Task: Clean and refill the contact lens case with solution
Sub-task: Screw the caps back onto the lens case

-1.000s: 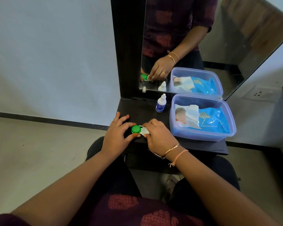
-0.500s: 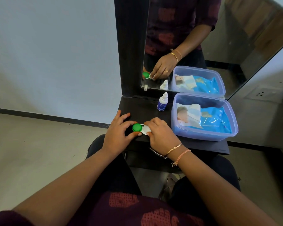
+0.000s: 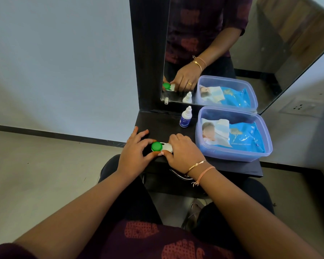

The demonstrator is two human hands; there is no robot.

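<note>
Lens case (image 3: 162,147) sits at near left edge of dark shelf (image 3: 232,167). Looks light, stiff, smooth plastic, likely to skid; best pinned by body while caps get twisted at their rims. Left hand (image 3: 134,153) curls thumb and forefinger around green cap (image 3: 156,146), loosely closed on it. Right hand (image 3: 183,153) pinches white cap (image 3: 167,147). Bottle (image 3: 185,118) stands far, untouched, beside tub (image 3: 232,156).

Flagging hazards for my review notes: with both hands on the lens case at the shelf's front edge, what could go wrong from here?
1. The case sits right at the front edge of the shelf; twisting a cap could push it off onto the floor.
2. Both hands, left and right, are on it, so a loosened green cap could roll away.
3. The bottle stands upright just behind; a reach could topple it.
</note>
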